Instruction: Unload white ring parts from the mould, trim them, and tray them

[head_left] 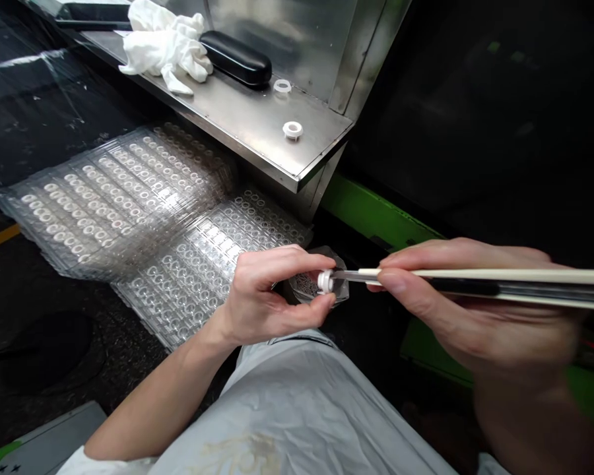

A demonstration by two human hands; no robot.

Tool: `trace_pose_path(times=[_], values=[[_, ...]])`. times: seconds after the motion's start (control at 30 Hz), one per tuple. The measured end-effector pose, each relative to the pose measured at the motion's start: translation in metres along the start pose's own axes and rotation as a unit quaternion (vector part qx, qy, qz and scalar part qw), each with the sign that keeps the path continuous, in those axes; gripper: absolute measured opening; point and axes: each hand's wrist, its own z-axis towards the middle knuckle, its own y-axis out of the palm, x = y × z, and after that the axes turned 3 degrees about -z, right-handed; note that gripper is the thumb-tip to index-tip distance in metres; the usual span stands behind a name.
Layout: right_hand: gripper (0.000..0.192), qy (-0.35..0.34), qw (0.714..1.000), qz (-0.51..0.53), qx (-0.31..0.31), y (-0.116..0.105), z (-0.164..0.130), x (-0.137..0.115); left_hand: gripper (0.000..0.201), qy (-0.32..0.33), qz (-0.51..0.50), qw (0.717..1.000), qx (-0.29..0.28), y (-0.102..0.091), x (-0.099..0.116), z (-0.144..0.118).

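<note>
Your left grip (264, 293) pinches a ring (325, 282), your right grip (468, 323) a slim tool (525, 276) at it, seemingly mid-step; two loose rings (292, 135) lie on the surface (247, 119)

One small white flanged ring (325, 282), plastic in appearance, turned on edge, pinched between thumb and forefinger of the left hand (270, 287). One slim cream-handled tool (475, 273) with black inset and narrow greyish tip, lying nearly level in the right hand (485, 323), tip at the ring's face; whether touching or inserted, not discernible.
</note>
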Motion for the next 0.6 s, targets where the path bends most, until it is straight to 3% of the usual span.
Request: trace_pose_path(times=[0.27, 0.4, 0.5, 0.6], values=[[0.004, 0.107, 0.987, 0.08, 0.084, 0.014, -0.024, 0.006, 0.039, 0.085, 0.068, 0.994, -0.02, 0.008, -0.004, 0.001], [0.012, 0.22, 0.945, 0.19, 0.148, 0.03, -0.035, 0.012, 0.038, 0.136, 0.101, 0.985, -0.025, 0.014, -0.01, 0.0], [0.022, 0.336, 0.862, 0.336, 0.176, 0.042, -0.042, 0.025, 0.042, 0.155, 0.096, 0.983, -0.029, 0.021, -0.02, -0.003], [0.031, 0.453, 0.702, 0.514, 0.197, 0.047, -0.049, 0.04, 0.046, 0.113, 0.021, 0.993, -0.002, 0.033, -0.031, -0.008]])
